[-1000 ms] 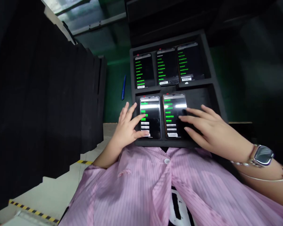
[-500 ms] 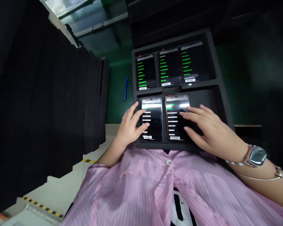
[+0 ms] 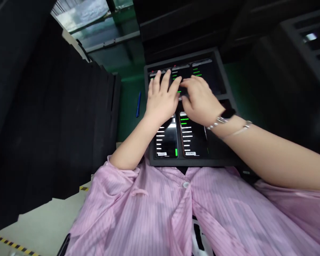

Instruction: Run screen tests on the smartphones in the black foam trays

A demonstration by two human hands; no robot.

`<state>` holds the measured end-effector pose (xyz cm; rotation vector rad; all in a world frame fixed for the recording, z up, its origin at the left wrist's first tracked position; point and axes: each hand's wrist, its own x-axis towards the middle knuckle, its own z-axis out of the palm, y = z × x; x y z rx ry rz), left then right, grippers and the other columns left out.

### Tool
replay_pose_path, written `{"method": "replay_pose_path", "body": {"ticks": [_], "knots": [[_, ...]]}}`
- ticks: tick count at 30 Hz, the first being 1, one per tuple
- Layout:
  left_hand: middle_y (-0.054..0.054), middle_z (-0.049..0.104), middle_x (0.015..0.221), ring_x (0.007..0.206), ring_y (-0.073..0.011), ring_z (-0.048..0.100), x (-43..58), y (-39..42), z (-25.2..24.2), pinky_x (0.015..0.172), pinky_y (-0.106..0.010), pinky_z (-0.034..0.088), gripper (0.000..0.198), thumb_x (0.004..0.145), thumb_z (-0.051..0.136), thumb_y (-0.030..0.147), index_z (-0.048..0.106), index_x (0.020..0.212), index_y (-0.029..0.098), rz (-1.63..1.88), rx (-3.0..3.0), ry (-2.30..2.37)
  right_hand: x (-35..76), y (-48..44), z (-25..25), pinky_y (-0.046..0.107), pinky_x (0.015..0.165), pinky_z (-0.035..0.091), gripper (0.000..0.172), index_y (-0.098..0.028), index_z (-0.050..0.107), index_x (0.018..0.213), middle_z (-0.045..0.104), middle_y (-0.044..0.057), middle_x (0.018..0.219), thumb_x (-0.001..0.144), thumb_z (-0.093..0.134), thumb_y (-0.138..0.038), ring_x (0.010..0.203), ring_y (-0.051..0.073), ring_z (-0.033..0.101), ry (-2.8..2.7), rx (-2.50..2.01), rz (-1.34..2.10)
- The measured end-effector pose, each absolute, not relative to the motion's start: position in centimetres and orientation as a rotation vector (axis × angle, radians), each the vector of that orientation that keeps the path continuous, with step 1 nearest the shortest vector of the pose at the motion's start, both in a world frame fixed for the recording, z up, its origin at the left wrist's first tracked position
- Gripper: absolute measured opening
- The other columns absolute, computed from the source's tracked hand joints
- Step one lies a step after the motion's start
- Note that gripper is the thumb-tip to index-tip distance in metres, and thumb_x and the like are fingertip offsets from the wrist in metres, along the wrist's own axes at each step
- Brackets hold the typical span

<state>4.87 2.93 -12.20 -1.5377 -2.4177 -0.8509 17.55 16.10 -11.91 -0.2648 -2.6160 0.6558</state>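
Note:
My left hand [image 3: 162, 96] is spread open over the back row of the black foam tray [image 3: 225, 80]. It covers most of the back left smartphone [image 3: 160, 73], and its thumb side reaches the back middle smartphone [image 3: 180, 67]. Close beside it, my right hand [image 3: 202, 101] hovers over the middle phone with thumb and index finger apart, the other fingers partly curled. Whether the fingertips touch the glass I cannot tell. Green text lines show on the back right smartphone [image 3: 212, 73]. Nearer me lie the front left smartphone [image 3: 166, 142] and the front middle smartphone [image 3: 193, 140], both lit with lists.
A blue pen [image 3: 138, 105] lies on the green tabletop [image 3: 128, 121] left of the tray. Tall black foam stacks [image 3: 96, 124] stand along the left. Another tray [image 3: 304, 39] with lit screens is at the far right.
Both hands have moved forward from the two front phones to the back row. Small green bars now show low on the front phones' screens. The view has shifted somewhat.

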Motion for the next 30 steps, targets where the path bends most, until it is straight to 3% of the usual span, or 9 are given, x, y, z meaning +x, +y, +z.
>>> {"method": "replay_pose_path", "body": {"ticks": [5,10,14,17,22,25,30], "knots": [[-0.012,0.042,0.164,0.161,-0.0361,0.020,3.1,6.2,-15.7,0.134,-0.063,0.004,0.049,0.097,0.052,0.019,0.055,0.146,0.017,-0.787,-1.497,-2.509,13.9,15.5,-14.6,0.064,0.127,0.026,0.051,-0.010,0.051,0.144,0.049,0.017,0.155,0.096,0.038,-0.022,0.154,0.037,0.030,-2.647,-0.415,0.557],[-0.004,0.046,0.162,0.161,-0.0251,0.022,3.5,6.1,-16.7,0.136,-0.051,0.003,0.041,0.107,0.038,0.025,0.053,0.145,0.021,-0.847,-1.463,-2.592,14.4,15.3,-15.6,0.065,0.128,0.023,0.052,-0.009,0.044,0.151,0.044,0.020,0.160,0.103,0.032,-0.026,0.158,0.035,0.023,-2.690,-0.363,0.541],[-0.004,0.048,0.160,0.160,-0.0255,0.027,3.9,6.5,-16.3,0.136,-0.051,0.004,0.041,0.106,0.041,0.023,0.053,0.146,0.022,-0.810,-1.474,-2.582,14.3,15.5,-14.7,0.055,0.131,0.027,0.053,-0.001,0.044,0.150,0.048,0.021,0.155,0.101,0.032,-0.019,0.155,0.031,0.030,-2.695,-0.343,0.571],[-0.006,0.049,0.159,0.158,-0.0289,0.030,4.5,5.5,-14.5,0.135,-0.058,0.007,0.044,0.104,0.044,0.024,0.052,0.147,0.024,-0.806,-1.463,-2.478,15.9,15.6,-12.5,0.049,0.133,0.027,0.050,-0.005,0.048,0.146,0.051,0.021,0.152,0.100,0.031,-0.016,0.151,0.027,0.037,-2.643,-0.285,0.600],[-0.009,0.047,0.158,0.155,-0.0277,0.035,7.3,-1.6,-9.4,0.131,-0.054,0.023,0.044,0.108,0.034,0.041,0.048,0.148,0.027,-0.960,-1.489,-2.323,23.7,14.9,-8.4,0.049,0.115,0.052,0.037,-0.019,0.054,0.136,0.068,0.012,0.132,0.100,0.047,-0.021,0.127,0.026,0.063,-2.502,-0.025,0.703],[-0.010,0.052,0.152,0.148,-0.0276,0.044,10.0,-7.2,-8.2,0.127,-0.052,0.033,0.041,0.107,0.041,0.045,0.048,0.144,0.029,-0.978,-1.532,-2.342,28.6,13.8,-7.9,0.059,0.117,0.046,0.030,-0.020,0.058,0.128,0.073,0.009,0.116,0.099,0.053,-0.017,0.112,0.026,0.071,-2.534,0.232,0.684],[-0.014,0.051,0.151,0.147,-0.0313,0.043,13.6,-12.2,-11.5,0.123,-0.056,0.038,0.045,0.102,0.056,0.044,0.049,0.142,0.026,-0.988,-1.534,-2.575,32.2,12.0,-10.9,0.068,0.119,0.040,0.035,-0.019,0.055,0.134,0.070,0.012,0.128,0.099,0.053,-0.016,0.131,0.033,0.062,-2.670,0.097,0.666]]}}
